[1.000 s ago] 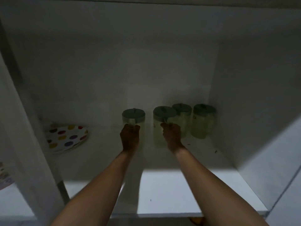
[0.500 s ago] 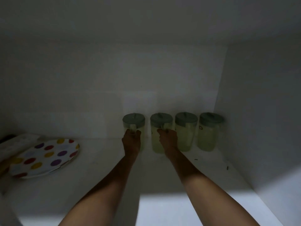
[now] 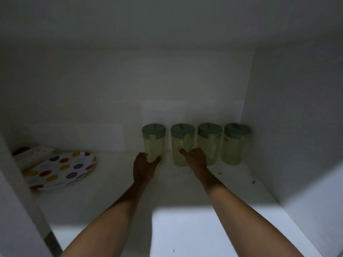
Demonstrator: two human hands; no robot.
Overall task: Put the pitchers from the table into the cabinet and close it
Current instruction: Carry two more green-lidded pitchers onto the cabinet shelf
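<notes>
Toward 1 o'clock on the cabinet shelf [image 3: 111,191], the left hand [image 3: 144,167] cups the base of the leftmost pitcher [image 3: 153,140]; the right hand [image 3: 195,159] touches the second pitcher [image 3: 181,143], thumb straight, its grip impossible to tell.

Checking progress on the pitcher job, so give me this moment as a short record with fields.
place: inside a white cabinet, on its shelf
pitchers: four translucent pale-green plastic ones with grey-green lids, upright in a back-right row
leftmost pitcher: left hand grips its base
second pitcher: right hand thumb touches its front; other fingers hidden
third pitcher: upright beside it
rightmost pitcher: nearest the right wall, no hand on it
other: round white plate with coloured dots, at shelf's left
left to do: close the cabinet
</notes>
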